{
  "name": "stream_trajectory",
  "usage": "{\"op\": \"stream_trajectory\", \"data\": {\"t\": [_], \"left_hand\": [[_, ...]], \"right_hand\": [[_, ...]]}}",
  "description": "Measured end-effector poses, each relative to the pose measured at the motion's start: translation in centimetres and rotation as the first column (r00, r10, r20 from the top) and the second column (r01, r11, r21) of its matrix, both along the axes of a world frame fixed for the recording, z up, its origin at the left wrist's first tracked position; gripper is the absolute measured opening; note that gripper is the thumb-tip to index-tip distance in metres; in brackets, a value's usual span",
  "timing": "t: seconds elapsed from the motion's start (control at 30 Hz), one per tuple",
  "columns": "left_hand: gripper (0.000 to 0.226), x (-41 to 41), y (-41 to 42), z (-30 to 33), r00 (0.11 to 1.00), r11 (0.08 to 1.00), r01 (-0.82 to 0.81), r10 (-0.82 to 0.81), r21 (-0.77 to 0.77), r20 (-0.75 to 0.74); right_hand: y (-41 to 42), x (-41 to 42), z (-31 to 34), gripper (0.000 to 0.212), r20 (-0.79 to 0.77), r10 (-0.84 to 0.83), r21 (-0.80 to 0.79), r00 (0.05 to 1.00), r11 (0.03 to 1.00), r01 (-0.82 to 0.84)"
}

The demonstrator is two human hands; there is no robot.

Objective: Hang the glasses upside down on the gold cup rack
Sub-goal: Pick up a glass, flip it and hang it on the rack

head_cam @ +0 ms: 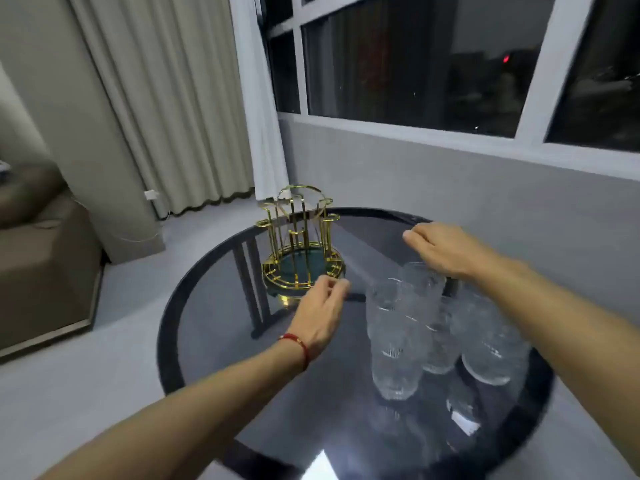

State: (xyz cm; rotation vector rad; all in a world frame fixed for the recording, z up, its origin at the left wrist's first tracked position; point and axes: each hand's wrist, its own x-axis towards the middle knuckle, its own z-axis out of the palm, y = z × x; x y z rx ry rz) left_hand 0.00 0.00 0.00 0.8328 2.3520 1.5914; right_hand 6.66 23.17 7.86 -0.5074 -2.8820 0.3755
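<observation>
The worktop (214, 306) under the hands is dark glass, smooth and glossy. Beyond the left hand (320, 311), the rack (299, 244) is shiny gold metal wire. Below the right hand (446, 249), the glasses (398, 341) are clear, with a rough ribbed surface.

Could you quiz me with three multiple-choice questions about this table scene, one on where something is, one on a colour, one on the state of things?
1. Where does the gold cup rack stand relative to the glasses?
A. To their left, further back
B. To their right
C. On the floor

2. What colour is the band on the left hand's wrist?
A. Blue
B. Red
C. White

3. What is on the rack's pegs?
A. Several glasses
B. One glass
C. Nothing

Answers:
1. A, the rack sits toward the far left of the round table, the glasses nearer and right.
2. B, a thin red band circles that wrist.
3. C, every peg is bare; neither the left hand nor the right hand holds a glass.
</observation>
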Motion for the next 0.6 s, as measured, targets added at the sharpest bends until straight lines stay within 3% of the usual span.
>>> {"op": "stream_trajectory", "data": {"t": [0.07, 0.17, 0.27, 0.37, 0.47, 0.6], "left_hand": [[0.032, 2.4, -0.6, 0.7, 0.996, 0.994, 0.085, -0.086, -0.071, -0.021], [0.061, 5.1, -0.3, 0.5, 0.974, 0.967, 0.226, -0.228, -0.118, -0.006], [0.090, 6.5, 0.1, 0.2, 0.949, 0.943, 0.233, -0.275, -0.239, -0.157], [0.093, 7.0, 1.1, -1.1, 0.926, 0.949, 0.192, -0.260, -0.251, -0.273], [0.090, 6.3, 1.3, -2.1, 0.897, 0.957, 0.179, -0.254, -0.226, -0.363], [0.088, 5.3, -0.2, -1.7, 0.919, 0.975, 0.210, -0.224, -0.077, -0.323]], "right_hand": [[-1.2, 2.6, 0.8, 0.045, -0.100, -0.042, 0.018, 0.994, 0.999, 0.044], [-3.4, 6.2, 1.4, 0.035, -0.234, -0.156, -0.189, 0.960, 0.976, 0.112], [-6.5, 9.5, -0.1, 0.024, -0.395, -0.283, -0.448, 0.874, 0.890, 0.085], [-9.5, 12.6, -3.6, 0.021, -0.525, -0.383, -0.600, 0.760, 0.800, -0.011], [-10.8, 14.0, -6.0, 0.028, -0.480, -0.377, -0.613, 0.792, 0.790, 0.004], [-10.5, 14.1, -5.6, 0.027, -0.377, -0.346, -0.681, 0.859, 0.732, -0.004]]}}
